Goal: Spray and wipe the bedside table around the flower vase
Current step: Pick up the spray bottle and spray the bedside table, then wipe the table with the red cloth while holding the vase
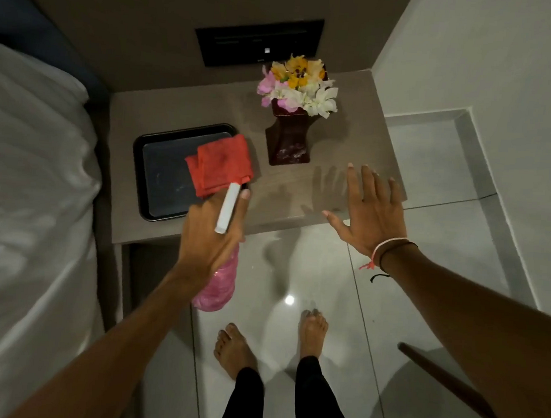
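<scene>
A dark red vase [288, 141] with white, pink and yellow flowers [297, 84] stands upright toward the back right of the grey bedside table [183, 107]. My left hand [212, 237] grips a spray bottle with a white head [228, 207] and a pink body [218, 284], held over the table's front edge. A red cloth [220, 164] lies folded just beyond that hand, partly over a tray; I cannot tell whether the hand touches it. My right hand [370, 212] hovers flat with fingers spread above the table's front right corner, near the vase.
A black tray [140, 163] sits on the table's left half. A bed with white sheets [31, 191] borders the table on the left. A black wall panel [259, 44] is behind the vase. Glossy floor tiles [425, 284] and my bare feet lie below; a brown wooden piece [444, 384] is at lower right.
</scene>
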{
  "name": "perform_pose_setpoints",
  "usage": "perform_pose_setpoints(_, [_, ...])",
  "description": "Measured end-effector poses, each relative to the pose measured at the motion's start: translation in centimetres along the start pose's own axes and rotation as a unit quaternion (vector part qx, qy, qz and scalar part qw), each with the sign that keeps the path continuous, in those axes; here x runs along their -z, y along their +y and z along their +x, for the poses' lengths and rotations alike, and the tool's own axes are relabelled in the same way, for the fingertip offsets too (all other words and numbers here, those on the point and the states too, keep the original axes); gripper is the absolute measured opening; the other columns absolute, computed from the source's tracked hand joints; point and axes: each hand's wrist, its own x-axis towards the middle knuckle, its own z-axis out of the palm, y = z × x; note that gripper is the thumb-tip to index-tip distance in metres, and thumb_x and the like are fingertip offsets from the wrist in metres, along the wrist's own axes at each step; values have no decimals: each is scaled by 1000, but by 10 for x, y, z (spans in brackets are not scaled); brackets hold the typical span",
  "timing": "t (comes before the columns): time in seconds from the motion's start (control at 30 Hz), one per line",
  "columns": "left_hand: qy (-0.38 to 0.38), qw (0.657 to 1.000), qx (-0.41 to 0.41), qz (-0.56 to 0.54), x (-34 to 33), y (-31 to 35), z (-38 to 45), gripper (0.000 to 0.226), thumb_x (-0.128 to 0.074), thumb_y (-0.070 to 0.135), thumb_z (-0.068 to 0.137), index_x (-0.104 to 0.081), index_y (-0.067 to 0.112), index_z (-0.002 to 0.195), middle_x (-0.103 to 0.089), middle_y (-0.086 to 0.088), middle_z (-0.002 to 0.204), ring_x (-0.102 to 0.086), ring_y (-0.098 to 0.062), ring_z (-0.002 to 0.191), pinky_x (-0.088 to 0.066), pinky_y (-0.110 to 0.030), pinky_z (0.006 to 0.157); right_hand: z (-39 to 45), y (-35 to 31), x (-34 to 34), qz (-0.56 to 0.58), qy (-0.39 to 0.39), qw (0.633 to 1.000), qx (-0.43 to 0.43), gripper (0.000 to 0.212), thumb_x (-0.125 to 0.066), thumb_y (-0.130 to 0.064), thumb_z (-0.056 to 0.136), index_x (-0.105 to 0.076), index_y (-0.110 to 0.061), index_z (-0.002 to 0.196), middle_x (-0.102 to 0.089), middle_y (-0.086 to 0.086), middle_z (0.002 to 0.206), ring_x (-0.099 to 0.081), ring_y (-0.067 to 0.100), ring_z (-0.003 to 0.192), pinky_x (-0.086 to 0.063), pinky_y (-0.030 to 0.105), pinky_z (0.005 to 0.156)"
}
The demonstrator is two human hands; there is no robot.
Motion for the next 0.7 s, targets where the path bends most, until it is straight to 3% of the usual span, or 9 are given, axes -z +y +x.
perform_pose_setpoints(0.1, [80, 996, -18, -27, 39, -6, 9, 28, -54, 33, 107, -64, 12, 92, -71, -14, 70, -73, -28, 56, -63, -50, 53, 3, -19, -1, 16, 3, 1000, 21, 93, -43, -68, 86, -20, -9, 153, -38, 25, 152, -41, 42, 138, -33, 60, 114])
perform_pose_setpoints(0.2, [173, 984, -31, -40, 77, -12, 35, 32, -51, 37, 105, -65, 15, 87, -70, -19, 80, -72, -39, 70, -62, -57, 66, 10, -45, -1, 18, 6, 999, 47, 93, -38, -70, 85, -21, -9, 153, -39, 23, 150, -42, 41, 136, -35, 58, 113])
perform_pose_setpoints(0.3, [211, 976, -19, -54, 102, -23, 70, 49, -49, 46, 105, -66, 1, 96, -71, -21, 82, -73, -34, 70, -63, -54, 66, 21, -74, 1, 24, 7, 997, 73, 93, -37, -71, 86, -22, -8, 153, -40, 23, 148, -43, 40, 134, -36, 56, 113])
perform_pose_setpoints(0.5, [281, 956, -61, -50, 110, -40, 127, 40, -52, 37, 106, -63, 0, 93, -63, -11, 73, -64, -26, 61, -58, -49, 59, 54, -126, 8, 83, 7, 991, 104, 86, -42, -62, 91, -17, -11, 156, -35, 21, 154, -40, 36, 139, -36, 50, 114])
perform_pose_setpoints(0.6, [314, 946, -51, -60, 101, -52, 144, 35, -55, 31, 105, -62, 1, 87, -54, 3, 68, -54, -11, 54, -56, -48, 57, 78, -155, 11, 154, 25, 986, 61, 78, -48, -51, 93, -21, -10, 153, -45, 18, 145, -49, 36, 130, -44, 49, 105])
perform_pose_setpoints(0.7, [311, 943, -57, -100, 89, -67, 154, 34, -56, 24, 105, -59, 0, 81, -52, -1, 64, -52, -10, 51, -52, -49, 54, 105, -177, -1, 273, -13, 960, -60, 67, -55, -40, 94, -30, -5, 145, -56, 23, 130, -57, 42, 118, -50, 50, 96])
